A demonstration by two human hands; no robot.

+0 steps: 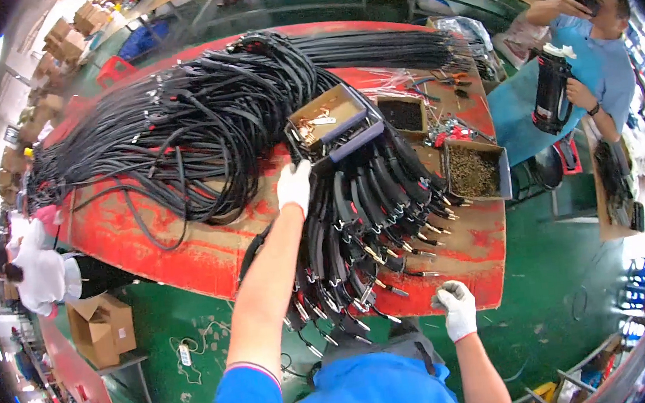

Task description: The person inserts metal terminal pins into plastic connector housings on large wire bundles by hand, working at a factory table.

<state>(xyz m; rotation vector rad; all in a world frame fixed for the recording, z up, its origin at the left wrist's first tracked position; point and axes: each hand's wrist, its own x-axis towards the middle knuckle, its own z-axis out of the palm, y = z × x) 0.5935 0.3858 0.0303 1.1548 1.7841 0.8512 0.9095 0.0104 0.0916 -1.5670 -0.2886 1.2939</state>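
Note:
My left hand point(295, 186), in a white glove, reaches across the table and grips the near left corner of a blue-grey parts bin point(348, 143). Its fingertips are partly hidden at the bin's edge. A cardboard tray with small copper-coloured pieces point(315, 124) sits in the top of the bin. Beneath and in front of it fans a thick bundle of black cables with metal plugs point(359, 213), some hanging over the near table edge. My right hand point(456, 311), also gloved, is held at the near right table edge with curled fingers; anything pinched in them is too small to make out.
A large heap of black cables point(207, 127) covers the table's left side. On the right lie a box of brass-coloured parts point(475, 171), a box of black parts point(403, 114) and pliers point(450, 79). Beyond that edge another person point(596, 58) holds a black flask point(552, 90).

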